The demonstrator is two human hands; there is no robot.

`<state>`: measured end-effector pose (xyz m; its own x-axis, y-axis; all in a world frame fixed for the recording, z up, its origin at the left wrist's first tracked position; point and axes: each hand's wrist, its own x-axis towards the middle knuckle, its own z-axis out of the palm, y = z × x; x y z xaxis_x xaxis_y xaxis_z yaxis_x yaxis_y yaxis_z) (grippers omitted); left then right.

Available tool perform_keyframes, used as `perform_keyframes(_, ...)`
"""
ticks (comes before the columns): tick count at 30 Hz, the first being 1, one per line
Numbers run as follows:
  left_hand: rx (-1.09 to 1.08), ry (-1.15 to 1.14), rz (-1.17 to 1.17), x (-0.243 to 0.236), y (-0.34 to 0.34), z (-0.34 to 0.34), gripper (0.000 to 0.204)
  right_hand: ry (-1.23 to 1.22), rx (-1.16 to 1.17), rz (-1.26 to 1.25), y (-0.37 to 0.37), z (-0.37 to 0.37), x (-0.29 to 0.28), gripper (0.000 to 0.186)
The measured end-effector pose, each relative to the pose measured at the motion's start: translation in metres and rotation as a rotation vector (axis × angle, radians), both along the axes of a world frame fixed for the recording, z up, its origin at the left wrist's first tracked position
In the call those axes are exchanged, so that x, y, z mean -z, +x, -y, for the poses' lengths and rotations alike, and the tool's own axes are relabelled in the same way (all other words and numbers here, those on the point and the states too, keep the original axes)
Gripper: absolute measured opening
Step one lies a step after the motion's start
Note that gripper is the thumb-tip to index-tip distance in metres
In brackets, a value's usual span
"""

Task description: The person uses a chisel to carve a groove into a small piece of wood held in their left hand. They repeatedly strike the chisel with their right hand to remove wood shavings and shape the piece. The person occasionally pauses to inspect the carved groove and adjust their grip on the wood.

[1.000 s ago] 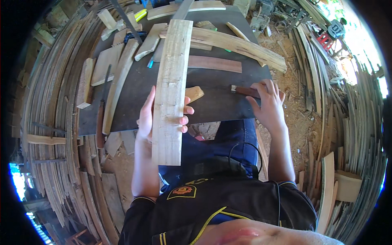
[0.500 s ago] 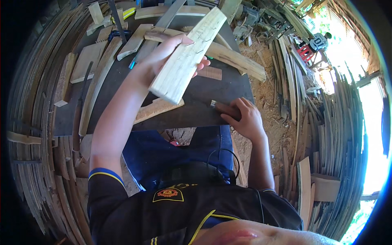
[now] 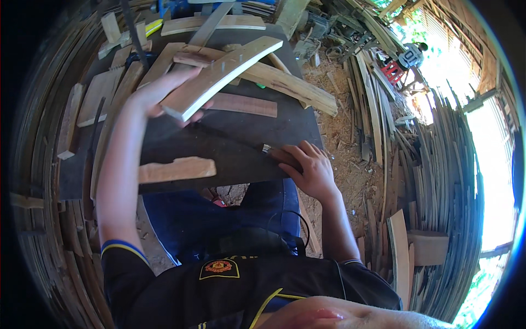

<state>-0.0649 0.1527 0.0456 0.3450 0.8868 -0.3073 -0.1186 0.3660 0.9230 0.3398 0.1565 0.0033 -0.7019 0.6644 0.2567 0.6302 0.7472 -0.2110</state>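
My left hand (image 3: 167,90) grips a pale, slightly curved board (image 3: 224,74) on the left part of the dark worktop (image 3: 230,145); it lies diagonally in view, a long edge showing. My right hand (image 3: 309,167) rests with bent fingers around the brown wooden handle (image 3: 286,153) of a tool with a short metal end (image 3: 266,148), near the worktop's front right edge. A short shaped wooden piece (image 3: 178,169) lies along the front edge. Beyond my left hand are a long curved plank (image 3: 298,88) and a reddish board (image 3: 246,104).
More wood pieces (image 3: 98,96) and a dark upright bar (image 3: 134,38) occupy the worktop's left side. Stacked long strips (image 3: 438,192) flank the bench on a shaving-strewn floor (image 3: 350,137). Machinery (image 3: 312,38) stands behind. A person (image 3: 411,57) by red plastic seating (image 3: 393,73) is at back right.
The board in my left hand has moved away from me and leftward, turning from upright in view to diagonal, showing its edge. My right hand stays on the handle. The view has shifted.
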Motion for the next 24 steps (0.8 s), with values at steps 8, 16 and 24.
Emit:
perform_keyframes(8,-0.351,0.209,-0.707,-0.003,-0.010,0.062,0.083,0.062,-0.025,-0.121,-0.002,0.000,0.008,0.036)
perform_keyframes(16,-0.553,0.464,-1.052,-0.006,-0.016,0.006,0.078,0.094,0.038,-0.208,0.016,-0.002,0.016,0.039)
perform_keyframes(24,-0.310,0.307,-1.529,0.004,0.004,-0.004,0.077,0.171,0.050,-0.154,0.004,-0.001,0.015,0.038)
